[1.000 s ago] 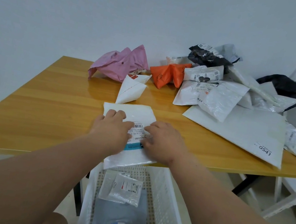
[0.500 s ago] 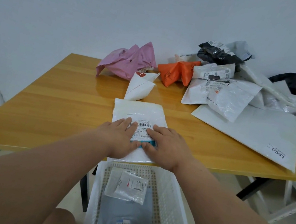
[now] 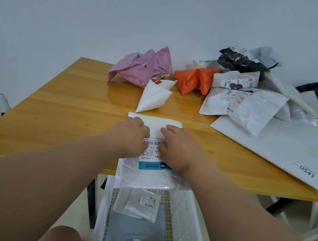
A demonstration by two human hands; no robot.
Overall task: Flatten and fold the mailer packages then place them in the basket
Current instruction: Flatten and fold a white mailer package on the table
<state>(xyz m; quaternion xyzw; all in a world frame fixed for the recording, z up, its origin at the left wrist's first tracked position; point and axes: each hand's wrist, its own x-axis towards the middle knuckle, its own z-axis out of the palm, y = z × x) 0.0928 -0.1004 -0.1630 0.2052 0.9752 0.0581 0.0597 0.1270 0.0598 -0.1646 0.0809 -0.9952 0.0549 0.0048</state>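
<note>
Fingers of the left hand and of the right hand lie fairly straight, pressing flat on the white plastic mailer with a printed label; that mailer lies on the wooden counter, its near end overhanging the white perforated basket; crumpled pink mailer and orange mailer sit well apart at the back.
</note>
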